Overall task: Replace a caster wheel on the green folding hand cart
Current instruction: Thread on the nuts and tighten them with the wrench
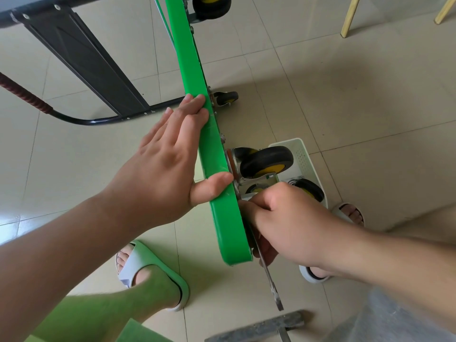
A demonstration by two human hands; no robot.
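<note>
The cart (214, 154) stands on edge down the frame's middle. It looks stiff and fairly heavy, best braced at its rim. The left hand (167, 166) presses flat on it, thumb over the rim. The right hand (291, 223), beside the centre-right caster (266, 161), grips a wrench (271, 285).

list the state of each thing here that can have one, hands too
green cart, stood on edge, wheels facing sideways
left hand, flat against the cart, thumb over its edge
right hand, gripping the wrench by the caster mount
wrench, held, handle pointing down
caster wheel, mounted on the cart
white basket, upright, holding a loose wheel
</note>
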